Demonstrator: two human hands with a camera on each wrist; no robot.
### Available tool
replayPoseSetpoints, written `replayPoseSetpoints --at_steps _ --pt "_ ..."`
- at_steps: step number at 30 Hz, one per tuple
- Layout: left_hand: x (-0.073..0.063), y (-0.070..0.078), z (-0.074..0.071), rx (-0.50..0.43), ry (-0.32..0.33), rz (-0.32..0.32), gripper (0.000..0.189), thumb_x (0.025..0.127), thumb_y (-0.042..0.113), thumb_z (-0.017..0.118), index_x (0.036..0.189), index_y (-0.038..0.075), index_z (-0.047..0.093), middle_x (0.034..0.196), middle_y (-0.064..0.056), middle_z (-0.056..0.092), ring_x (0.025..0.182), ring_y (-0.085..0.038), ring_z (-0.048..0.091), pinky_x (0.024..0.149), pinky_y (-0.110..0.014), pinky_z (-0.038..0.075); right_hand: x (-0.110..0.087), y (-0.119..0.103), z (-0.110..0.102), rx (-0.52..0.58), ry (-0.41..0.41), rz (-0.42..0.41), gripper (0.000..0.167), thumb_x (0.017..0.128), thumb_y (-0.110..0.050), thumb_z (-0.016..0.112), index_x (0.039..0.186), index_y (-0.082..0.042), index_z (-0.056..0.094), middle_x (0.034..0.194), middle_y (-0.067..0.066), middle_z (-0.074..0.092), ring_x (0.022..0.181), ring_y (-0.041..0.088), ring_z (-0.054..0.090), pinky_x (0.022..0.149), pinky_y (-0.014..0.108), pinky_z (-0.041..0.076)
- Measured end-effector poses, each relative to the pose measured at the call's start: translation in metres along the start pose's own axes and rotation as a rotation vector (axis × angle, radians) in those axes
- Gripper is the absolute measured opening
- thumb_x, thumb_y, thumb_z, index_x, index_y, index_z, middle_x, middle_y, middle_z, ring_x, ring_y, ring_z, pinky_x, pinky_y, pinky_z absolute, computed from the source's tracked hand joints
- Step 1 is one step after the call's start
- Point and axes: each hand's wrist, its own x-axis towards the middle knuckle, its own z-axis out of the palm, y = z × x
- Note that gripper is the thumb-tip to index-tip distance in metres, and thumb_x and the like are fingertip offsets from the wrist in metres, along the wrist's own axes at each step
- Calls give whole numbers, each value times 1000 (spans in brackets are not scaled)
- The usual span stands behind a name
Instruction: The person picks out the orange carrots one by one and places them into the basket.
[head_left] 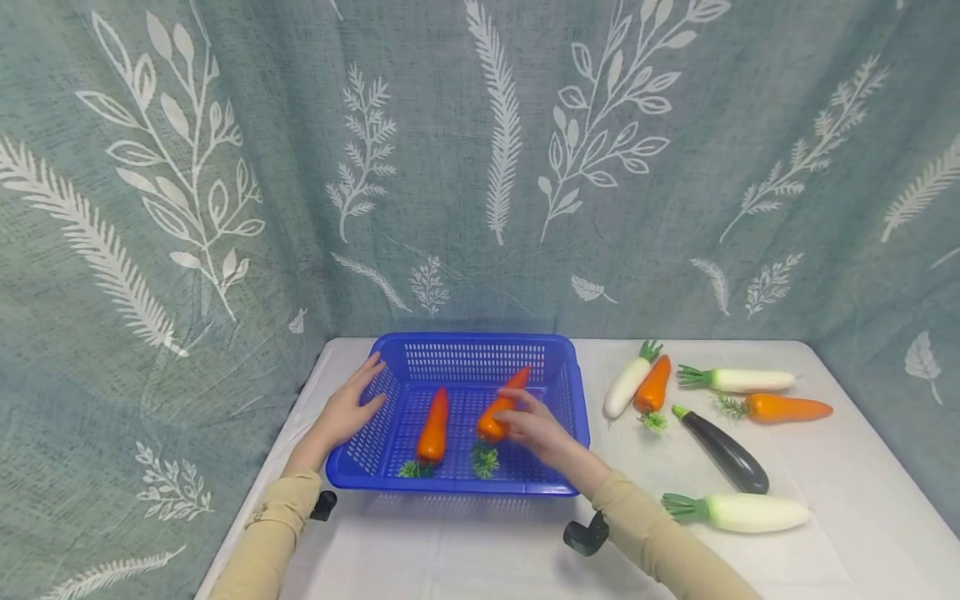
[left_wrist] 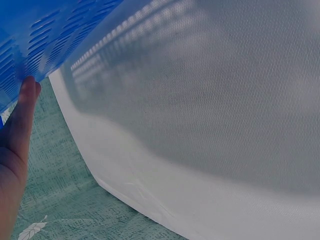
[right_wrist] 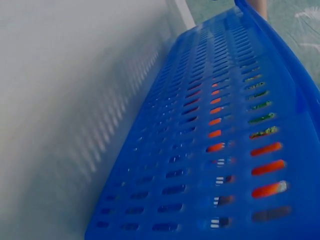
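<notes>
Around the work, we saw a white bench backed by a leaf-patterned curtain. To the right of the blue basket lay a slanting white radish close beside an orange carrot, then a second radish just above another carrot, with a dark eggplant and a third radish nearer us. In our right wrist view, the slotted basket wall stood between the camera and the vegetables. Inside the basket were two carrots, the left carrot lying apart from the right carrot, both with leaves toward us. Our left hand rested at the left rim, fingers straight and spread. Our right hand bent its fingers over the right carrot; we could not tell whether they gripped it.
</notes>
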Motion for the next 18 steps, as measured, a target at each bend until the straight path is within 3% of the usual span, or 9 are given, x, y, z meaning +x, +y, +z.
replayPoseSetpoints --at_steps 6,12,18 --pt "0 0 0 -2 -1 -1 56 93 12 53 144 -3 35 156 -21 21 140 -44 25 112 -59 24 4 3 9 -27 3 48 50 88 -3 56 136 3 44 109 15 59 75 10 57 68 16 49" --pt "0 2 -1 -10 -4 -8 56 93 11 53 144 -3 34 156 -21 20 140 -44 24 112 -59 24 4 3 21 -67 8 96 48 88 -4 57 134 3 47 117 20 58 83 15 59 82 26 56" --pt "0 2 -1 -4 -4 -6 55 93 12 53 144 -3 35 156 -20 21 141 -43 25 112 -59 24 6 5 28 -94 6 105 49 87 -4 58 134 3 47 117 20 58 83 17 59 83 29 56"
